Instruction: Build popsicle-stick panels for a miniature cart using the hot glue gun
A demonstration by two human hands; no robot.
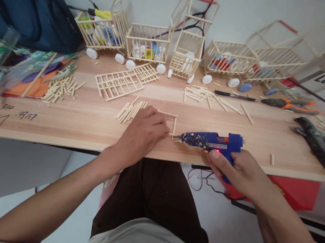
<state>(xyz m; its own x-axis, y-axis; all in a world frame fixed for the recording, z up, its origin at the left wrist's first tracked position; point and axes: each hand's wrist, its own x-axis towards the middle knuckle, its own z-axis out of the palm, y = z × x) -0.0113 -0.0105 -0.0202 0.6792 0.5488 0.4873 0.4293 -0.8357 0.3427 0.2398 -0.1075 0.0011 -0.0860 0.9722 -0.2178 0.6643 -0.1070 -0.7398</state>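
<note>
Because the right grip (243, 169) holds the gun (202, 140) with its nozzle (178, 137) just beside the left grip (147, 127), which pinches the frame (175, 123) at its fingertips, a slip could burn them, and any wobble might glue it crooked.

The single view looks from the wearer's head, forward and down. The trousers (157, 198) lie close below it; the left hand (147, 127) and right hand (245, 172) sit mid-view, over the bench (77, 128), with the wall (157, 5) farthest off, at the top.
</note>
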